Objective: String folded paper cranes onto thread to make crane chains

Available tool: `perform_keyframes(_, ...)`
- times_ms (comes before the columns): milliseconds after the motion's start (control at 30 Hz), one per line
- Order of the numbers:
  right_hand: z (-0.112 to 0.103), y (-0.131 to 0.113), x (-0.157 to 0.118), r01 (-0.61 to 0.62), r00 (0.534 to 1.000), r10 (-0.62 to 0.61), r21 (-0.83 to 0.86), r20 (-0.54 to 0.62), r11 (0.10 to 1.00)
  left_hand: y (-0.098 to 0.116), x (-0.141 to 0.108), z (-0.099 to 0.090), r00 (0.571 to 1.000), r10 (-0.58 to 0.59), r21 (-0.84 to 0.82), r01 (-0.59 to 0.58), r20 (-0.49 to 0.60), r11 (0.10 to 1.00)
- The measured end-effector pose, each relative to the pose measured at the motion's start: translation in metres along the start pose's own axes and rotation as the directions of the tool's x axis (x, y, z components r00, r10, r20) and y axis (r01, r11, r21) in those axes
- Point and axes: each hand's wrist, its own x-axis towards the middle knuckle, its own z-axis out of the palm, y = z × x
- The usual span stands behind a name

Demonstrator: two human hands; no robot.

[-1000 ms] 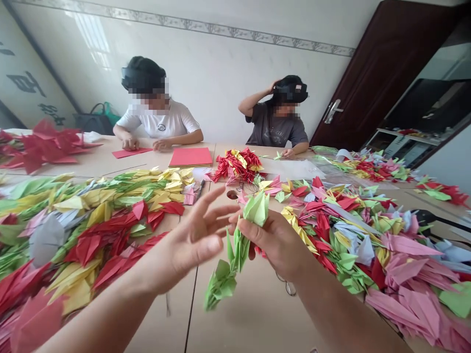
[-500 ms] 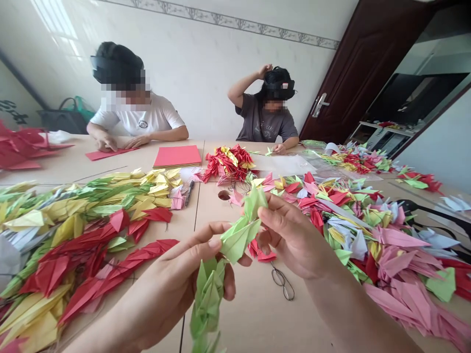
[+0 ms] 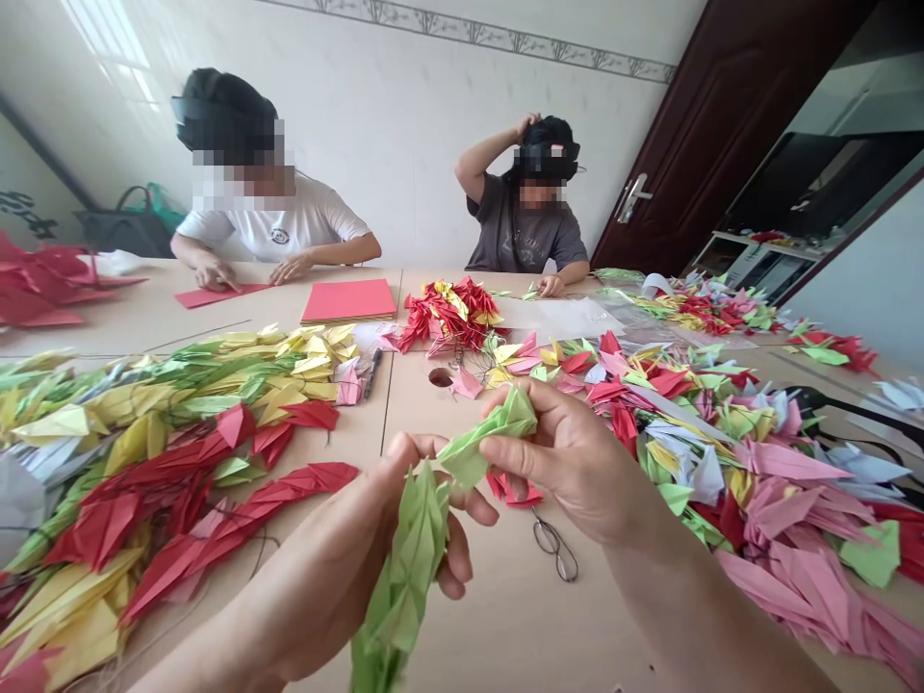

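Observation:
A string of light green folded paper cranes hangs down in front of me over the table's near edge. My left hand curls loosely round its upper part, with the thumb and forefinger near the top. In my right hand, thumb and fingers pinch the top green cranes, which tilt up to the right, above the left fingertips. Any thread between the two green parts is too fine to make out. Beyond my hands lies a red folded piece, partly hidden, beside a thin black wire loop.
Strung cranes in yellow, green and red cover the left side; a mixed pile covers the right. A red paper stack, a red and yellow bundle and a pen lie farther back. Two people sit opposite.
My right hand has tipped the top green cranes over toward the right and closed more around them. The left fingers have slid down to the hanging part, its thumb now raised.

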Motion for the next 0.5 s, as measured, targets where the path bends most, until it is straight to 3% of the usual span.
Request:
perform_keyframes(133, -0.005, -0.003, 0.002, 0.022, 0.999, -0.021, 0.01, -0.048, 1.0, -0.001, -0.002, -0.002, 1.0, -0.011, 0.098, 0.009, 0.019, 0.995)
perform_keyframes(400, -0.018, -0.015, 0.002, 0.136, 0.968, -0.117, 0.074, -0.22, 0.988, 0.007, -0.007, -0.01, 0.996, 0.0, 0.323, 0.029, -0.09, 0.946)
perform_keyframes(500, -0.026, -0.021, 0.001, 0.188, 0.941, -0.156, 0.081, -0.3, 0.979, 0.012, -0.012, -0.008, 0.984, -0.008, 0.347, 0.071, -0.18, 0.935)
